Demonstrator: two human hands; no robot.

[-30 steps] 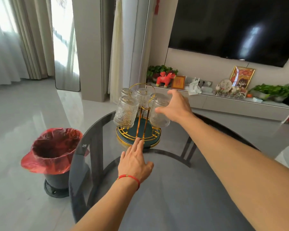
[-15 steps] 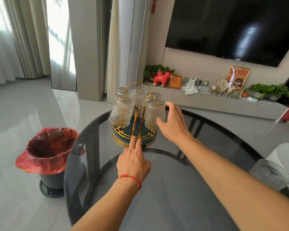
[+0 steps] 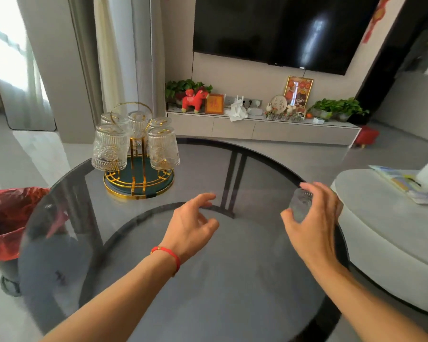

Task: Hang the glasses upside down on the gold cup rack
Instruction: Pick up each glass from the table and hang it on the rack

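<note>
**Last glass in hand, rack at upper left**

The right hand (image 3: pixel 311 218) curls its fingers around a ribbed glass (image 3: pixel 300 204) at the right edge of the round glass table (image 3: pixel 208 280). The left hand (image 3: pixel 192 222) hovers open and empty at centre. The gold cup rack (image 3: pixel 137 169) holds five inverted glasses.

**Around my round glass surface**

My dark glass surface (image 3: pixel 232 280) fills the near view. At its left stands a bin with a red bag (image 3: pixel 8 218). Far off, a black television (image 3: pixel 282 30) hangs above a low cabinet (image 3: pixel 257 129) carrying a red toy horse (image 3: pixel 194 99), a framed picture (image 3: pixel 298 91) and potted plants (image 3: pixel 339 108).
</note>
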